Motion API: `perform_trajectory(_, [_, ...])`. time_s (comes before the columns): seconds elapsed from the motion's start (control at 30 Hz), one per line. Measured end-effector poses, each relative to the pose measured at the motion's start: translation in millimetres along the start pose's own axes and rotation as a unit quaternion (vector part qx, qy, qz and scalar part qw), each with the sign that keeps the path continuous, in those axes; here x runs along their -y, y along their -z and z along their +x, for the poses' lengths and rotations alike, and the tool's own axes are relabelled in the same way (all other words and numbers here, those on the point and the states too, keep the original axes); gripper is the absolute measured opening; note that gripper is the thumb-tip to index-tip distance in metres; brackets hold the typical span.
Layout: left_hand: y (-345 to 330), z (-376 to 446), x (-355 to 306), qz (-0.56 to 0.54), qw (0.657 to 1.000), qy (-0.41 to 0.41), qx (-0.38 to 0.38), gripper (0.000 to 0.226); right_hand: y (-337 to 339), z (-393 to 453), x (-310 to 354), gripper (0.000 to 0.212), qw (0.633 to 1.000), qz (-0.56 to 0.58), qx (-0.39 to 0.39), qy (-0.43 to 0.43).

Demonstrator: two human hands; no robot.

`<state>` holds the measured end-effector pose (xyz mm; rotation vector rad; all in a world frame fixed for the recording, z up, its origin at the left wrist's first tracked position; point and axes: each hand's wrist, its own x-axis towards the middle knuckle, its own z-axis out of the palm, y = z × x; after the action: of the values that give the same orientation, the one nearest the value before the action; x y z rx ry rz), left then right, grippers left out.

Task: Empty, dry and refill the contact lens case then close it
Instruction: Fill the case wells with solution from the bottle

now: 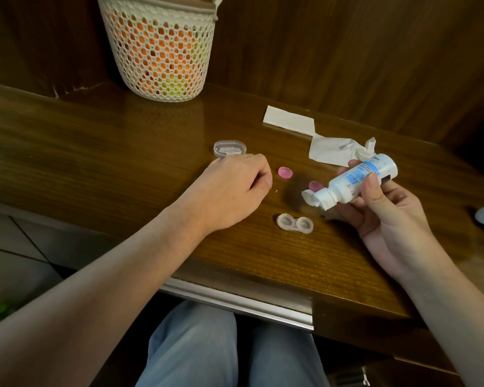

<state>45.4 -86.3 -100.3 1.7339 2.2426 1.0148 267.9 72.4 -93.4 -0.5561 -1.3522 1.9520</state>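
Head view: the right hand (386, 208) grips the bottle (358, 181), its open nozzle tilted down above the case (294, 223), which lies uncapped mid-desk (123, 169). The left hand (232, 191) rests loosely curled, empty, beside two pink caps (285, 172).

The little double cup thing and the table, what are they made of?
The lens case looks like clear, slightly cloudy plastic: the wood shows through its two round wells. The table looks like wood with a glossy varnish: it has grain lines and mirrors the basket, though it could be a veneer.
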Motion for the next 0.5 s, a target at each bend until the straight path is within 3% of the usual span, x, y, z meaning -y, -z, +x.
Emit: perform_trajectory(0.5, [-2, 2, 2, 0.013, 1.0, 0.008, -0.008, 0.012, -35, 6, -8, 0.053, 1.0, -0.013, 0.025, -0.001])
